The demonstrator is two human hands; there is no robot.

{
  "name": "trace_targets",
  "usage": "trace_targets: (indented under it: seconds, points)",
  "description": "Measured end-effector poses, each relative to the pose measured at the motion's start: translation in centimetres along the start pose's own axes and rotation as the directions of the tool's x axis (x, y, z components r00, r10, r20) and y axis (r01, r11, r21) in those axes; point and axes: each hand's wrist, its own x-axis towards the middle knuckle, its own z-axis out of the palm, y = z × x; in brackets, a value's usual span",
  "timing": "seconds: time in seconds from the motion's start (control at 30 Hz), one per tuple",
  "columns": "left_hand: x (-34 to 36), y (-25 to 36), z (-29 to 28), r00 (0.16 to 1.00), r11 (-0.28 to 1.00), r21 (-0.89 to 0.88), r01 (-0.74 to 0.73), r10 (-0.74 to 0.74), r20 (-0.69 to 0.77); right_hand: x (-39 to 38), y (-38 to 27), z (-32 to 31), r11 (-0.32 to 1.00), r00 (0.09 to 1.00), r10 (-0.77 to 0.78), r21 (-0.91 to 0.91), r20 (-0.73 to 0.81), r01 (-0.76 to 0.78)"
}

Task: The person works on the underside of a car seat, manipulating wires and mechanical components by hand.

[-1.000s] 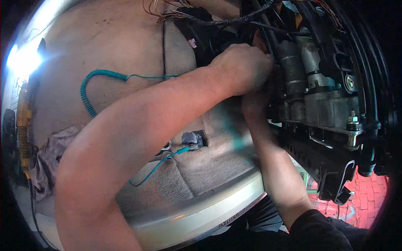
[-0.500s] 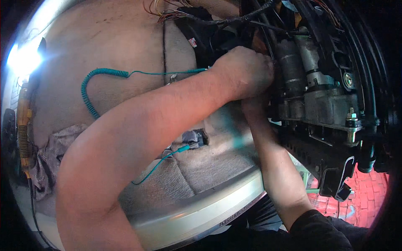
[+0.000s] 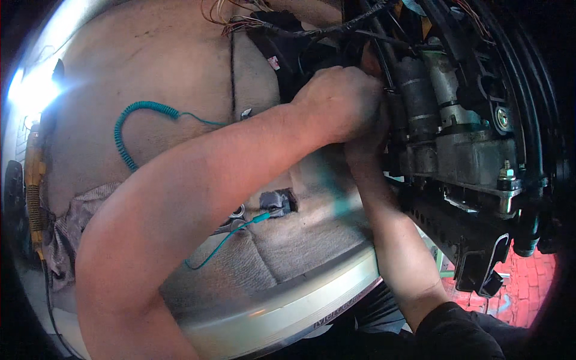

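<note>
My left hand [image 3: 342,99] is curled into a fist at the left side of a dark metal assembly [image 3: 474,153] with cylindrical housings. Its fingertips face away from me, so whatever they grip is out of sight. Just below it, partly covered by it, my right hand [image 3: 366,143] reaches up in shadow; its fingers are hidden. Under my left forearm runs a teal coiled cord [image 3: 122,133]. The teal plug end of a thin lead [image 3: 261,218] rests at a cutout in the beige carpet [image 3: 240,258]. Beside it, a metal ring [image 3: 239,210] shows from behind the forearm.
A lit work lamp [image 3: 35,180] with a yellow handle stands at the far left, near a crumpled grey cloth [image 3: 66,237]. Loose wires [image 3: 240,24] hang at the top. A pale door sill [image 3: 288,303] crosses the front; red paving [image 3: 528,282] shows at lower right.
My left hand has shifted slightly left, and the cord's thin end has slipped behind my forearm. The metal ring shows more. My right arm has barely moved.
</note>
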Motion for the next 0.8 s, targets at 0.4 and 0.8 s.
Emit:
trace_targets:
  seconds: [0.4,0.8]
  points:
    - [0.2,1.0,-1.1,0.992,0.995,0.026,0.098,-0.099,0.075,0.5,0.2,0.4,0.967,0.99,-0.069,0.237,-0.126,0.098]
    - [0.0,0.8,-1.0,0.996,0.998,-0.011,0.067,-0.066,0.052,0.6,2.8,2.0,0.837,0.997,0.064,0.542,0.039,-0.075]
